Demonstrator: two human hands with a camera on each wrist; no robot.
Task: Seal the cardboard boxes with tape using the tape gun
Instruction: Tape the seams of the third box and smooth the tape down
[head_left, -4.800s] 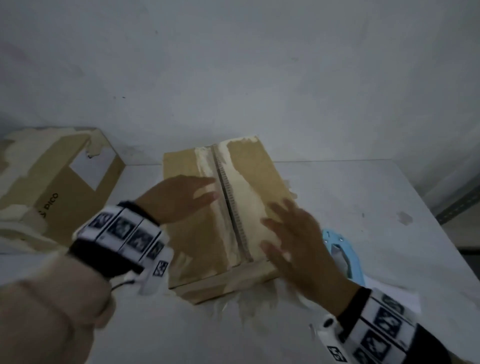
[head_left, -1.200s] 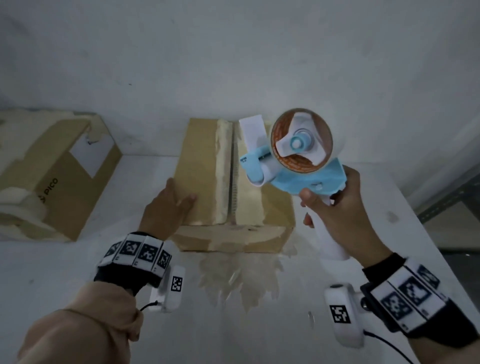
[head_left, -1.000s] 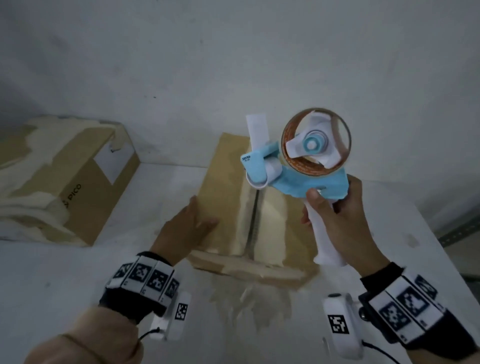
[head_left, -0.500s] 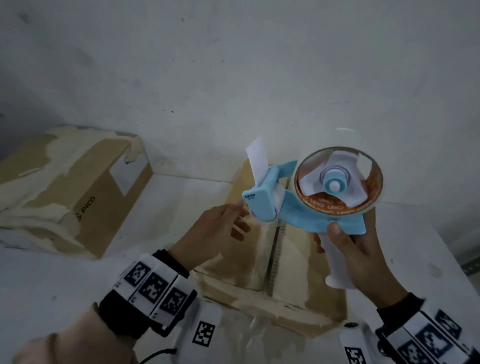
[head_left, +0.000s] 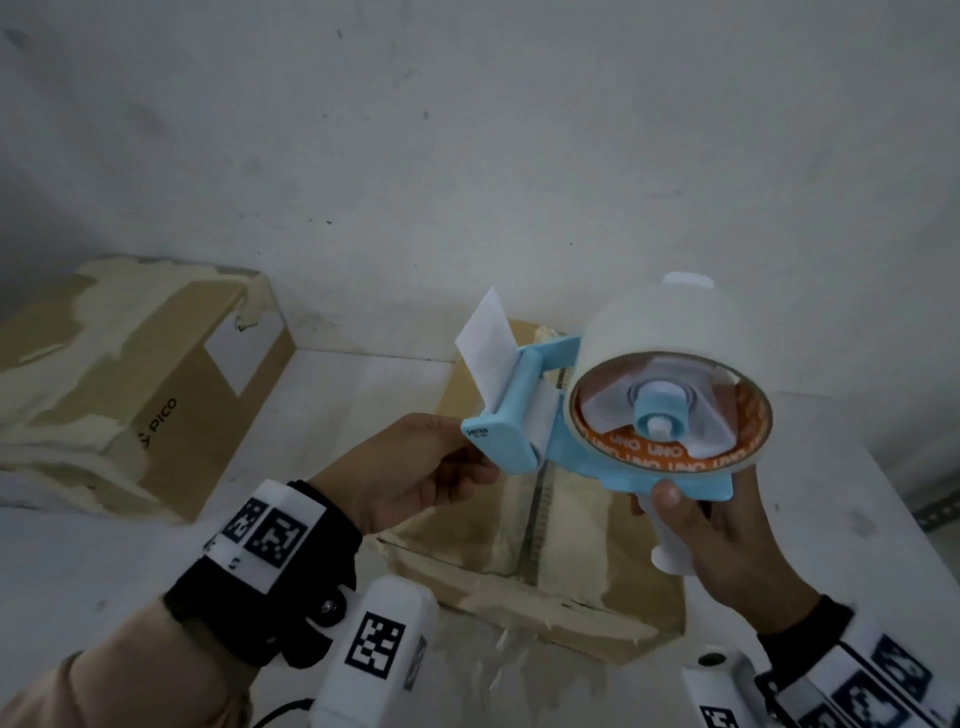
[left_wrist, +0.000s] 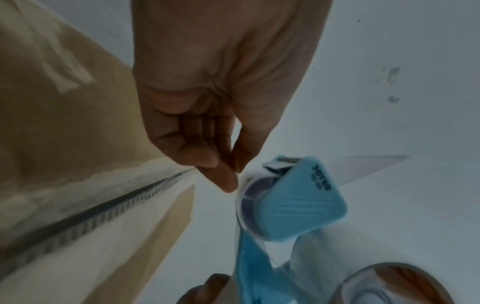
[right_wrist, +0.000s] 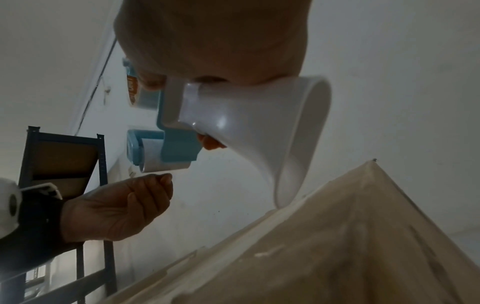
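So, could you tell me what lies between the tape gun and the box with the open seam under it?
Nothing but air: in the head view the tape gun is held clear above the box, and the left hand reaches its front from the side.

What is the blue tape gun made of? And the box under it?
Tape gun: looks like smooth, slightly shiny plastic, blue body with white handle, moulded edges. Box: brown cardboard, matte, its top layer torn pale where old tape probably peeled off.

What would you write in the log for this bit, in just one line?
right hand: holds tape gun above box | left hand: fingers curled at gun's roller, tape end | seam: untaped | other box: left
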